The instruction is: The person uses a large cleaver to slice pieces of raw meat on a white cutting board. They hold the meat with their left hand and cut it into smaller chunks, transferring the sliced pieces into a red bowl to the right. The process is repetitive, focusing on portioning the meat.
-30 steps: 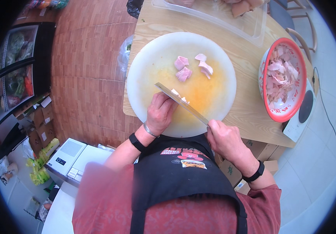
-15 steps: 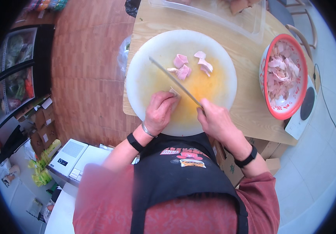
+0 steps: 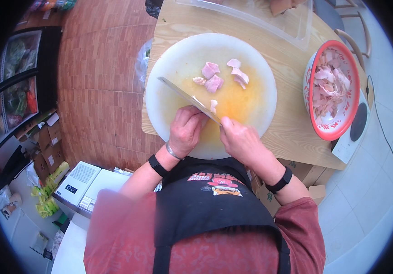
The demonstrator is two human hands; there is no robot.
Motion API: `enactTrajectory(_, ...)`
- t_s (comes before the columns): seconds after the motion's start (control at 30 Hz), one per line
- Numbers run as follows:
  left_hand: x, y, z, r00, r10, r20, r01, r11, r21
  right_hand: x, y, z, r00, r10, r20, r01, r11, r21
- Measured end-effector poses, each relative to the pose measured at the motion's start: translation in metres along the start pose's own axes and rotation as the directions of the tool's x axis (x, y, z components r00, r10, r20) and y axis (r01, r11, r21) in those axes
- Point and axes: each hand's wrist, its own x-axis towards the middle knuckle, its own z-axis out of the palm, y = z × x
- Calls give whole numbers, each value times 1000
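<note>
In my right hand point(image 3: 243, 140) is the handle of a kitchen knife point(image 3: 183, 94), its long blade slanting up and left over the round white cutting board point(image 3: 171, 61). My left hand point(image 3: 185, 132) is closed at the near side of the blade, fingertips bunched on a piece of meat that the blade and fingers mostly hide. Just beyond the blade lies a small cut piece of meat point(image 3: 214, 106). Farther up the board rest several pale pink meat pieces point(image 3: 214, 83), with more meat pieces point(image 3: 240, 77) to their right.
A red-rimmed enamel bowl point(image 3: 331, 135) of sliced meat stands at the right, beside a white appliance with a dark round plate point(image 3: 359, 125). A clear plastic tray point(image 3: 292, 39) lies at the table's point(image 3: 288, 132) far side. A white machine point(image 3: 78, 182) is at lower left.
The knife and my right hand have moved left and nearer, bringing the blade up to my left fingertips. A small cut piece now lies apart beyond the blade.
</note>
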Motion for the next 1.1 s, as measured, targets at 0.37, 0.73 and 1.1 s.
enactTrajectory(0.37, -1, 3, -3, 999, 9, -36, -8, 1000, 29, -56, -7, -49, 984, 50, 171, -44, 998, -37)
enactTrajectory(0.73, -1, 2, -3, 1000, -4, 0, 4, 1000, 8, 15, 2, 7, 998, 25, -61, -19, 995, 102)
enactTrajectory(1.1, -3, 3, -7, 1000, 7, -9, -6, 999, 46, -60, -8, -44, 985, 49, 163, -46, 999, -23)
